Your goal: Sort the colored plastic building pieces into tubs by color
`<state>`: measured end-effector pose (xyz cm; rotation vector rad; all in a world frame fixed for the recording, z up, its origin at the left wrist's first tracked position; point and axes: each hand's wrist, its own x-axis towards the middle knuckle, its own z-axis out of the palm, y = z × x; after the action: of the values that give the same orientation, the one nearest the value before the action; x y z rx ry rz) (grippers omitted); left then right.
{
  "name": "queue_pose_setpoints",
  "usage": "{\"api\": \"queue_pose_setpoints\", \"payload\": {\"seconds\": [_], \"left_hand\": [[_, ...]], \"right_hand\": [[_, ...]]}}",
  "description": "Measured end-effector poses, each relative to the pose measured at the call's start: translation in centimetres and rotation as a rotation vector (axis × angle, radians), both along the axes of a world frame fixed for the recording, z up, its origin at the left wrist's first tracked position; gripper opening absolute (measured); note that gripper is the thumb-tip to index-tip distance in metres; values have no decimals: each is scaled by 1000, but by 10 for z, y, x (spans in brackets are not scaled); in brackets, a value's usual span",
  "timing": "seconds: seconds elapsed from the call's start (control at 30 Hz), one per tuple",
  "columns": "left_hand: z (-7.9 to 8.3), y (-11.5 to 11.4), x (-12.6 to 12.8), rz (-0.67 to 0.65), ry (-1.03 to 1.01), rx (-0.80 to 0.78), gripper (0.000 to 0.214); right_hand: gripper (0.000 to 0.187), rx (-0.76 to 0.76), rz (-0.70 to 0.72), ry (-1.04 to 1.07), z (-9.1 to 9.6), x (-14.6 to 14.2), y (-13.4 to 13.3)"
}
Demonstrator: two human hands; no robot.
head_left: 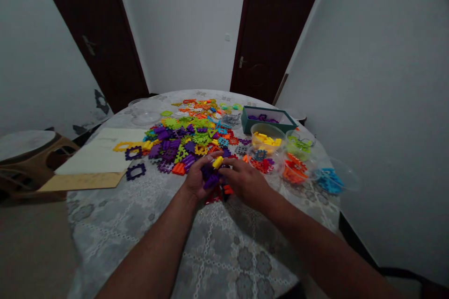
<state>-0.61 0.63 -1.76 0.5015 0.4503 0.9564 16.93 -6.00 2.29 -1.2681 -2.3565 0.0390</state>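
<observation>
My left hand (197, 181) is curled around several purple plastic building pieces (211, 181) over the near side of the table. Just above them a small yellow building piece (218, 162) sticks up between my two hands. My right hand (244, 181) has its fingertips pinched together at this yellow piece; how far they wrap around it is partly hidden. Under the hands lie red pieces (212, 197) and an orange piece (228, 189). A mixed heap of interlocking pieces (180, 138), mostly purple and green, spreads just beyond my left hand.
At right stand clear tubs of yellow pieces (266, 141), orange pieces (294, 168) and blue pieces (329, 181). Behind them is a teal box (247, 124) with purple pieces. A white board (101, 152) and a tan strip (82, 181) lie left on the patterned tablecloth (224, 252).
</observation>
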Motion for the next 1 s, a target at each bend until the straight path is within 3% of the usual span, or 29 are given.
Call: {"api": "queue_pose_setpoints", "payload": {"seconds": [0.2, 0.37, 0.57, 0.73, 0.87, 1.0], "left_hand": [[1, -1, 2, -23, 24, -12, 42], [-2, 1, 1, -72, 44, 4, 45], [2, 0, -1, -74, 73, -20, 49], [2, 0, 0, -55, 110, -34, 50], [-2, 1, 1, -76, 90, -37, 51], [1, -1, 0, -69, 69, -46, 51]], "right_hand": [[22, -34, 37, 7, -7, -2, 7], [27, -6, 47, 310, 2, 8, -7], [20, -136, -268, 674, 11, 42, -18], [22, -93, -374, 638, 20, 83, -15], [23, -31, -405, 465, 44, 118, 24], [27, 177, -549, 390, 77, 153, 100]]}}
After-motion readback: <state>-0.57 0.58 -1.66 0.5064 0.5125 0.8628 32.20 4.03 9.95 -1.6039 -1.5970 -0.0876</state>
